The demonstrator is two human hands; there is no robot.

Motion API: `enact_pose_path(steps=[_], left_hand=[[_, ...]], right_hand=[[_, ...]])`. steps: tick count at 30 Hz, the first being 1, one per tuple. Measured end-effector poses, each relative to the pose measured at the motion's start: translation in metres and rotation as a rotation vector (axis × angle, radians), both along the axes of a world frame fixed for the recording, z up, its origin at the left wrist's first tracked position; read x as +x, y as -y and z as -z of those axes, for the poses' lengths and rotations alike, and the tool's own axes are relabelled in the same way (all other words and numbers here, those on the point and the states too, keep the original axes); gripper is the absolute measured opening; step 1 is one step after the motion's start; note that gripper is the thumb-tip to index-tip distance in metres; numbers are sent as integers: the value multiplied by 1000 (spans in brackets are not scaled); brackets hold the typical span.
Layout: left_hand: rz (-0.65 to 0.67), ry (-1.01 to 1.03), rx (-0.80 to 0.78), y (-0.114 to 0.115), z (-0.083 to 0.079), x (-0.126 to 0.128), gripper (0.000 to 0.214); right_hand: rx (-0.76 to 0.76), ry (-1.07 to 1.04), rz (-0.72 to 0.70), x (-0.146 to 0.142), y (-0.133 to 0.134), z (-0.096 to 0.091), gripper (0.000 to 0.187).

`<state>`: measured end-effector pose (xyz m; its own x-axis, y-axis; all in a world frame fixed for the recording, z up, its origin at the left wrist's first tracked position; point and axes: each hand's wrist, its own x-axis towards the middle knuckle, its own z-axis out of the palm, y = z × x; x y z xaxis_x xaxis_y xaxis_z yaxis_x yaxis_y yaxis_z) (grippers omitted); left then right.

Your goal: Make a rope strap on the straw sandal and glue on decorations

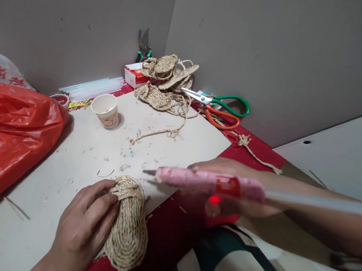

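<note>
My left hand (83, 223) grips a small woven straw sandal (129, 227) at the front edge of a white board (74, 157); its fingers wrap round the sandal's left side and toe. My right hand (227, 176) holds a pink hot glue gun (208, 183) level above the red table edge. The gun's metal nozzle points left, a short way right of the sandal's toe, apart from it. A red light glows under the gun, and a clear glue stick sticks out of its back toward the right.
A red plastic bag (14, 132) lies at the left. A paper cup (106, 110) and clear glue sticks (93, 87) sit farther back. More straw sandals (166, 78), loose twine (159, 132), green and orange scissors (223, 107), a red-white box (134, 75) and pliers fill the corner.
</note>
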<state>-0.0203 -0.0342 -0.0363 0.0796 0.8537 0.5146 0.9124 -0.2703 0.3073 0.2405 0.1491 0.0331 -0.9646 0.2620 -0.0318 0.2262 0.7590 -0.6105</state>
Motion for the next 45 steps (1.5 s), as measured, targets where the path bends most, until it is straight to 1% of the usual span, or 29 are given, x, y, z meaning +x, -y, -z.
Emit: enact_pose_path(steps=[1, 3, 4, 5, 6, 8, 13, 18, 21, 24, 26, 29, 35, 38, 45], left_hand=[[0, -1, -3, 0, 0, 0, 16], [2, -7, -7, 0, 1, -1, 17], [3, -8, -4, 1, 1, -1, 18], [1, -7, -2, 1, 2, -1, 19], [-3, -4, -2, 2, 2, -1, 20], [-8, 6, 2, 2, 3, -1, 21], [-7, 50, -8, 3, 4, 1, 20], [-1, 29, -22, 4, 4, -1, 21], [7, 38, -23, 5, 5, -2, 23], [8, 48, -12, 5, 6, -2, 24], [8, 40, 0, 4, 5, 0, 23], [10, 36, 13, 2, 3, 2, 20], [12, 49, 20, 1, 1, 3, 20], [12, 41, 25, 1, 0, 3, 20], [25, 30, 25, -1, 1, 4, 19]], right_hand=[[-91, -17, -81, -6, 2, 0, 35], [-330, -62, -182, -17, 5, 0, 19], [-405, -66, -187, -22, 5, 0, 17], [-447, -62, -187, -26, 6, 0, 18], [-454, -47, -190, -30, 7, 1, 21], [-395, -11, -199, -35, 8, 2, 23], [-211, 57, -229, -37, 10, 2, 14], [-179, 58, -200, -34, 11, 2, 16], [-138, 81, -218, -36, 11, 1, 18], [-91, 134, -253, -39, 11, -3, 16], [-78, 174, -271, -41, 11, -6, 16], [-82, 221, -253, -43, 10, -8, 17], [-92, 190, -249, -43, 9, -5, 18], [-88, 194, -247, -44, 11, -7, 15], [-57, 211, -238, -48, 11, -11, 15]])
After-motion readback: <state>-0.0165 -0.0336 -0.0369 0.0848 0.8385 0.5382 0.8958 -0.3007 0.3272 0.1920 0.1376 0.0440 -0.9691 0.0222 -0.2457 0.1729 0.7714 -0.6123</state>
